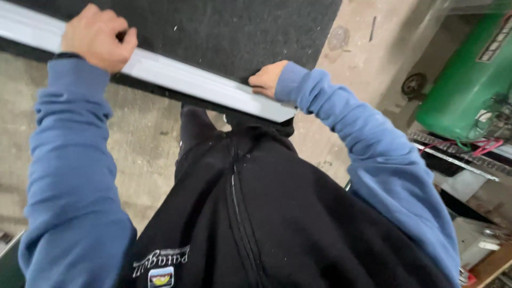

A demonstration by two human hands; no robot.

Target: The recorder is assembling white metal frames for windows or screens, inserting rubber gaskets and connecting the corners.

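A dark, rough-textured table top (229, 32) is seen toward twelve o'clock, edged by a long pale metal strip (186, 80) running from ten o'clock down toward three o'clock. Small pale specks are scattered on the dark surface. A bare, stained concrete floor (144, 133) is seen beneath.

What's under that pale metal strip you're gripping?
The metal strip lies along the near edge of a black mat, gripped by the left hand and right hand. Below it, concrete floor. The mat's edge beneath is hidden.
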